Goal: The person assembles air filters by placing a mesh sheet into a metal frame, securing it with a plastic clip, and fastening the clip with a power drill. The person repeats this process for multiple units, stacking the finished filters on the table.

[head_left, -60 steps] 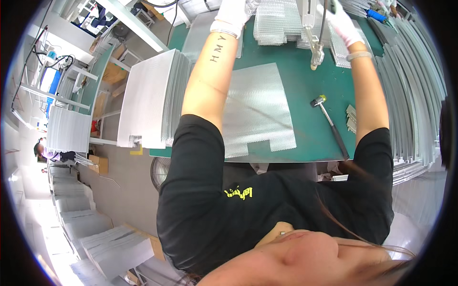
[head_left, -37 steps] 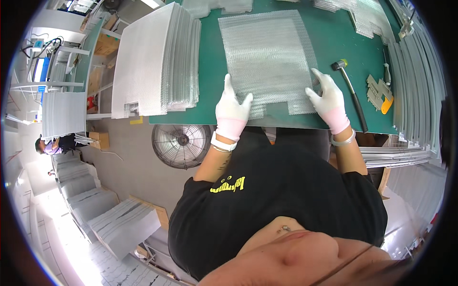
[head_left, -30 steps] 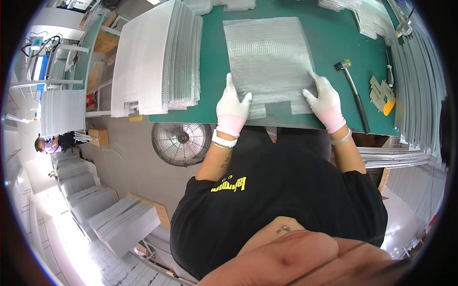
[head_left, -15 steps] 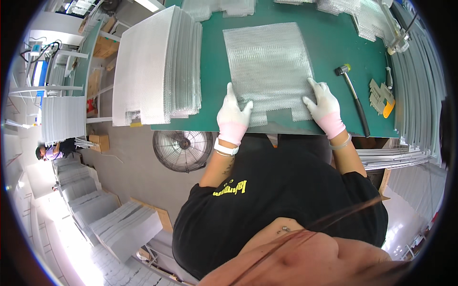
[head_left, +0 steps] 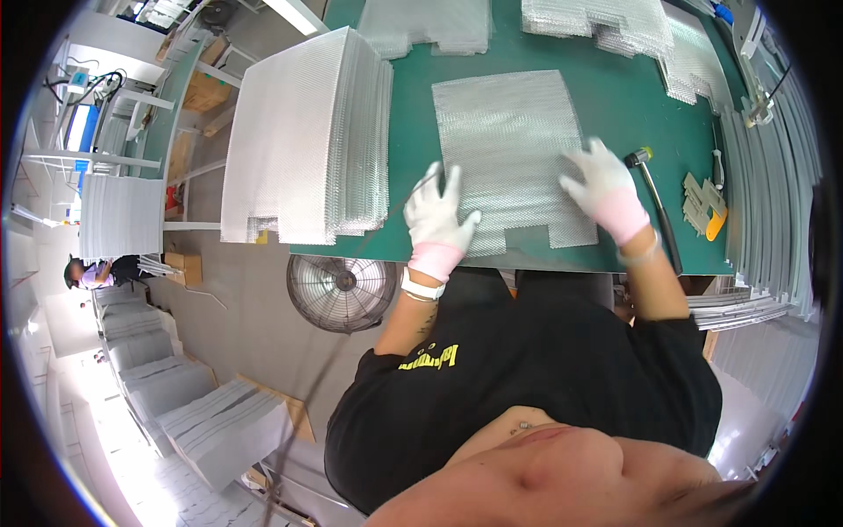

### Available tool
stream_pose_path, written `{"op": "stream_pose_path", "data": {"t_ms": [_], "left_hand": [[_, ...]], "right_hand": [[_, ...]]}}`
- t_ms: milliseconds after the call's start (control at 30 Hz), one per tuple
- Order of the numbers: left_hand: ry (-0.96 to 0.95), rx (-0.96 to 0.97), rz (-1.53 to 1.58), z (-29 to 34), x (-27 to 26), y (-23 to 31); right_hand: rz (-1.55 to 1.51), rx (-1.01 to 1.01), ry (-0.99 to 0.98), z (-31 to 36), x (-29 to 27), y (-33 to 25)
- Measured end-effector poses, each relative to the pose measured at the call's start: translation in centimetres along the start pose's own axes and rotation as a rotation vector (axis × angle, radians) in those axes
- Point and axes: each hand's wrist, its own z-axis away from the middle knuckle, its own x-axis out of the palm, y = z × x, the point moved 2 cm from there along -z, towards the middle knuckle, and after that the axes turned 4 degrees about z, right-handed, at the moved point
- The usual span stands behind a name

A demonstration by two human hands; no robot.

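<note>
One silvery mesh sheet (head_left: 514, 145) lies flat on the green tabletop (head_left: 606, 105), its notched edge toward me. My left hand (head_left: 439, 220), in a white glove with a pink cuff, is at the sheet's near left edge with fingers apart. At the right edge, my similarly gloved right hand (head_left: 606, 189) has its fingers spread. Neither hand grips the sheet; whether the fingertips touch it I cannot tell. A hammer (head_left: 660, 206) with a dark handle lies just right of my right hand.
A tall stack of mesh sheets (head_left: 285, 132) stands on the left. More notched sheets (head_left: 426, 22) lie along the far side, with another pile (head_left: 597, 16) farther right. A screwdriver (head_left: 718, 169) and flat grey pieces (head_left: 699, 204) are at right. A floor fan (head_left: 342, 290) stands below the table's front edge.
My fingers have spread, and my right hand has lifted from its hold along the sheet's right edge. The whole view has shifted slightly, so the table sits lower in the picture.
</note>
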Motion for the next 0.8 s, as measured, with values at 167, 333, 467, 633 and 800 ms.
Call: {"op": "stream_pose_path", "data": {"t_ms": [167, 333, 467, 633, 800], "left_hand": [[-0.047, 0.141, 0.031, -0.7, 1.4, -1.6], [-0.071, 0.177, 0.054, -1.2, 1.5, -1.3], [-0.051, 0.157, 0.07, -0.5, 2.3, -1.6], [-0.003, 0.153, 0.101, -0.1, 2.5, -1.7], [0.006, 0.216, 0.105, -0.8, 2.5, -1.7]], "right_hand": [[-0.099, -0.185, 0.325, -18.9, 4.7, -1.5], [-0.105, 0.449, 0.025, -30.7, 4.7, -2.9], [-0.055, 0.635, -0.046, -32.3, 3.9, -4.4], [-0.11, 0.341, 0.269, -32.0, 2.0, -5.6], [-0.182, -0.086, 1.098, -32.5, -3.3, -4.6]]}}
